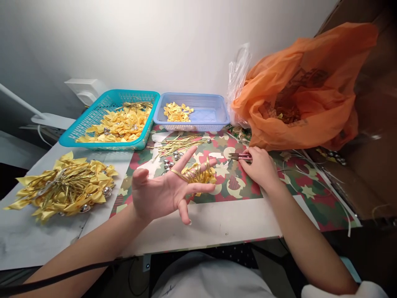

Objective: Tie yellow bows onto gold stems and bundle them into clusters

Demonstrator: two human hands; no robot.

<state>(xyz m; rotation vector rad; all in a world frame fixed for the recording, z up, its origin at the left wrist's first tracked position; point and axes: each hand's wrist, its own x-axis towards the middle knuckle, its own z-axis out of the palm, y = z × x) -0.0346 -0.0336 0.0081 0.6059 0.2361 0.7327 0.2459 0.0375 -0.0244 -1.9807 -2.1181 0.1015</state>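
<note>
My left hand [161, 192] is raised over the table, palm toward me and fingers spread wide. Gold cords [182, 176] loop around its middle fingers, and yellow ribbon bows [204, 176] hang behind the hand, partly covered by it. At the right, my right hand [262, 167] rests on the patterned mat, closed around small dark-pink thread snips [243, 157] whose tips point left. Loose gold cords [180, 145] and several silver bells [169, 163] lie on the mat just beyond my left hand.
A teal basket [107, 145] of yellow bows stands back left, beside a blue basket [211, 124] with fewer bows. A bundle of bows [71, 182] lies at the left. The orange plastic bag [288, 70] stands behind my right hand, near white cords [328, 188].
</note>
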